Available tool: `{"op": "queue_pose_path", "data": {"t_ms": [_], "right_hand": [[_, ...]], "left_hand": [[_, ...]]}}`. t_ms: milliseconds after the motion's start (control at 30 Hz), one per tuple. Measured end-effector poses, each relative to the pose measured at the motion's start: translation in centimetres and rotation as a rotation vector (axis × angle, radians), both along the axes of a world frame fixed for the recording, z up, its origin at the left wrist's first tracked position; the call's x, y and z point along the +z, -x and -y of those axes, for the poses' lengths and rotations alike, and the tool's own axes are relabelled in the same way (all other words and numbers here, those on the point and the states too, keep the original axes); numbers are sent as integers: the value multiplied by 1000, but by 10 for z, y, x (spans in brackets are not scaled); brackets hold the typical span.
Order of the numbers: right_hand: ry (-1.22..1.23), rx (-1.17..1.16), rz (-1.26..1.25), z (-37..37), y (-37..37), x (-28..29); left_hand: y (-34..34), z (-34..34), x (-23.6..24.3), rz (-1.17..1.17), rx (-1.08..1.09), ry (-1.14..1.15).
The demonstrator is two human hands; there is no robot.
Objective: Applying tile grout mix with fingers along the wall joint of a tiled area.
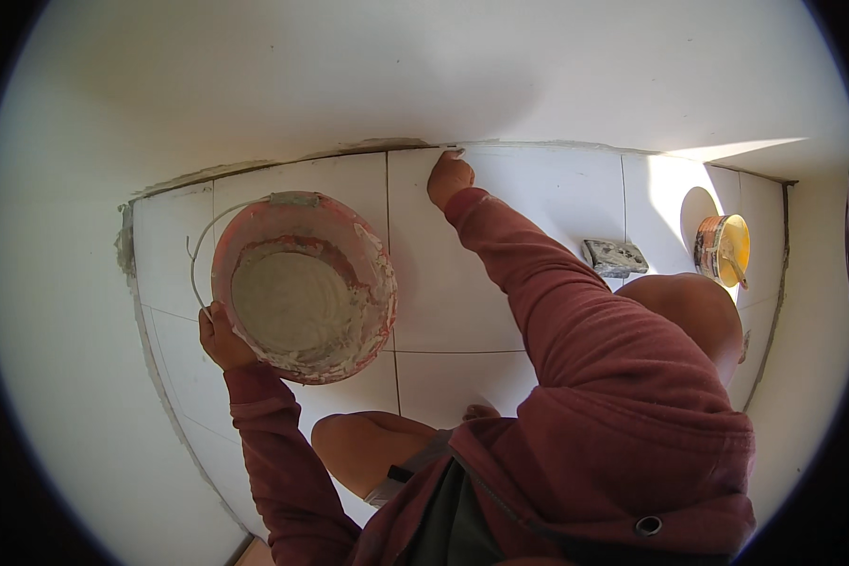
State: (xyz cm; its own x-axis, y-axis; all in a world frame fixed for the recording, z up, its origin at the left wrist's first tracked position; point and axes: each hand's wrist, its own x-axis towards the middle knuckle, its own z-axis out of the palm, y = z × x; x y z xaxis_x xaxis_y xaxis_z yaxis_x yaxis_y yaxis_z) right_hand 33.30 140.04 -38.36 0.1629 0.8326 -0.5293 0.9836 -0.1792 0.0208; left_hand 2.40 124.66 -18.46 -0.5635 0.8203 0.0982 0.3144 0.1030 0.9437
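Note:
My left hand (223, 340) is closed on the near left rim of a red bucket (384, 274), close to where its wire handle (194, 269) ends. The bucket stands on the floor, its inside walls smeared with pale grey paste (292, 297). With the arm stretched forward, my right hand (451, 179) is at the joint between the tiles and the far wall. Its fingers are curled closed. A small whitish bit shows at the fingertips, too small to name. Grey filler (387, 146) runs along the wall's foot left of that hand.
White tiles (457, 302) with dark joints cover the floor, with white walls (302, 85) around. A grey-smeared block (615, 256) lies right of my right forearm. Farther right, a yellow-lined tub (712, 247) holds a tool with a handle (734, 264). My bare knees are close by.

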Motion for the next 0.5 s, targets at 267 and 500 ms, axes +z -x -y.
{"op": "queue_pose_path", "data": {"t_ms": [267,500], "right_hand": [[-534,-726,-654,49,-29,23],[-346,-412,-730,24,51,4]], "left_hand": [[7,9,-2,9,23,-39],[-5,20,-6,2,47,7]]}}
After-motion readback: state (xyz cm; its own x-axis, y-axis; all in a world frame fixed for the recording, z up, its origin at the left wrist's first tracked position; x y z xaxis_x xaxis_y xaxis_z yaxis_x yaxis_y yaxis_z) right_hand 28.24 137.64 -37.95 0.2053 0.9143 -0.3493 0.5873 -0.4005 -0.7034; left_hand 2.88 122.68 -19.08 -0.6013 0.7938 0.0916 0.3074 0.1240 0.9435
